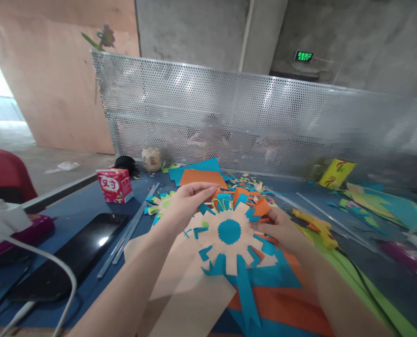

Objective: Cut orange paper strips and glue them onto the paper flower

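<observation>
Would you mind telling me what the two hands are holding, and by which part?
Both hold the paper flower: the left hand pinches its upper-left edge, and the right hand grips its right edge.

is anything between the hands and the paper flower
Nothing visible. The left hand pinches the paper flower at its upper left edge, and the right hand grips its right edge. Both touch it directly. The glue gun lies apart to the right.
</observation>
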Demonstrator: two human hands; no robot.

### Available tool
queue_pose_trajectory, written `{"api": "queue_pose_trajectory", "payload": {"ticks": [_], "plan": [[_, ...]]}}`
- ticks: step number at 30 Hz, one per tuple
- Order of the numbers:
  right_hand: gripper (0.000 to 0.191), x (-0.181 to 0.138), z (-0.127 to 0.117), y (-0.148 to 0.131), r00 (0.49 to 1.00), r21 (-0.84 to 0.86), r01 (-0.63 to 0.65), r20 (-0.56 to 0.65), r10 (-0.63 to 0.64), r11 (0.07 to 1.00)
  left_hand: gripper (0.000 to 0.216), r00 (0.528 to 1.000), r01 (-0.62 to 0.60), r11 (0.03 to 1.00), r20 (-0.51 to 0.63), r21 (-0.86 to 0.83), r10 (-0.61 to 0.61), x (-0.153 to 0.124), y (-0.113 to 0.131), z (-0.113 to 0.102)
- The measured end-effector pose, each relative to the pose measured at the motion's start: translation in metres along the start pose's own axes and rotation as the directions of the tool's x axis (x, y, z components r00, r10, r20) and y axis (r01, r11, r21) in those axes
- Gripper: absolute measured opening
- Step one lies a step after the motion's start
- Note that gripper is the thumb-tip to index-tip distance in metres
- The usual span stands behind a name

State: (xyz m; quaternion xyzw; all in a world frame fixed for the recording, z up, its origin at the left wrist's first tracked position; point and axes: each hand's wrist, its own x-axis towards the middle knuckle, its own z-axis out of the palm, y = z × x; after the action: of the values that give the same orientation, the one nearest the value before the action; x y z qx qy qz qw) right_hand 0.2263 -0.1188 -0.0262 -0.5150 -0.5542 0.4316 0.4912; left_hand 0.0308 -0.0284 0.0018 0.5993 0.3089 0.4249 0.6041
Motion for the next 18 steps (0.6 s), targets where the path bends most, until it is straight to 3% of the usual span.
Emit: {"api": "queue_pose_trajectory", "payload": {"ticks": [4, 10, 18], "plan": [[0.022, 0.0004, 0.0008, -0.0011, 1.0, 0.009, -0.006, -0.018, 0.006, 1.0, 0.028, 1.0, 0.013, 1.0, -0.023, -0.005, -0.013, -0.0003, 0.0001, -0.0007], [0.021, -0.0001, 0.0008, -0.0014, 1.0, 0.013, -0.022, -0.02, 0.022, 1.0, 0.023, 0.999, 0.014, 0.995, 0.047, -0.098, -0.01, -0.0023, 0.004, 0.0013], [0.028, 0.0019, -0.0007, 0.0013, 1.0, -0.02, -0.003, -0.002, 0.003, 1.0, 0.026, 0.998, 0.012, 0.995, 0.067, -0.094, -0.006, 0.0003, 0.0009, -0.0005]]}}
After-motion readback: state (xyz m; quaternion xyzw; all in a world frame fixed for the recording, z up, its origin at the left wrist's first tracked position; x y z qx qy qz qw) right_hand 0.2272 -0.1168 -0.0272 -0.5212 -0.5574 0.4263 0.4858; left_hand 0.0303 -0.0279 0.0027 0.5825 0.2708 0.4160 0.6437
